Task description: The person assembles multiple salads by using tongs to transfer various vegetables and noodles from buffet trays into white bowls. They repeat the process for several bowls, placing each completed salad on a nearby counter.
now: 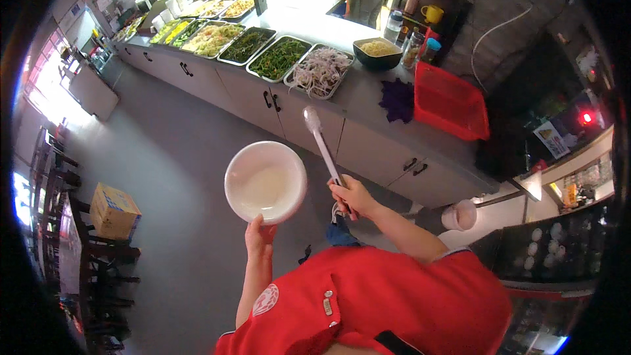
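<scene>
Left hand (259,236) grips the white bowl (248,167) at its near edge; right hand (353,196) grips the tongs (323,148). Bowl should be level, close to tongs' tips.

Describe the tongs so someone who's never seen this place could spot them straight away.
Find the long counter of food trays, then the red-shirted person at the bottom of the picture. The tongs are in that person's right hand, tips toward the counter. They are long, thin and silvery, unlike the wide, round white bowl in the left hand.
</scene>
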{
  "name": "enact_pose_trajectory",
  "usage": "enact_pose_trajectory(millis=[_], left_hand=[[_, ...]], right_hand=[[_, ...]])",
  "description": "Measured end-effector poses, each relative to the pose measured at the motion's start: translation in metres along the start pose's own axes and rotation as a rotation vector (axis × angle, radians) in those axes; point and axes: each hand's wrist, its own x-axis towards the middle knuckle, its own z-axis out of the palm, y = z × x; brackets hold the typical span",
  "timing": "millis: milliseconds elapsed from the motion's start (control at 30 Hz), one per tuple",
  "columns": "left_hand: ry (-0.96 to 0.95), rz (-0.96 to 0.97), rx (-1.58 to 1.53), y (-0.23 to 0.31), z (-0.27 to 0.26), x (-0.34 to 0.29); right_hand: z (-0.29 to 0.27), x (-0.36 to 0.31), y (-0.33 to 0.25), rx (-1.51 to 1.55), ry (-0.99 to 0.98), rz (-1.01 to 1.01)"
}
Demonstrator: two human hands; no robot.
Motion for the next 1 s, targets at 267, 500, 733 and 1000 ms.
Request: enact_pose_trajectory(millis=[267, 500, 733, 1000], left_hand=[[-0.034, 0.16, -0.052, 0.053, 0.106, 0.049], [-0.336, 0.202, -0.017, 0.091, 0.102, 0.134], [-0.123, 0.219, 0.134, 0.128, 0.11, 0.183], [-0.074, 0.257, 0.001, 0.154, 0.076, 0.227]], right_hand=[[0.025, 0.138, -0.027, -0.483, -0.719, 0.316], [0.031, 0.172, -0.084, -0.482, -0.768, 0.276], [-0.246, 0.178, -0.024, 0.623, 0.945, 0.112], [-0.371, 0.127, -0.025, 0.772, 1.259, -0.065]])
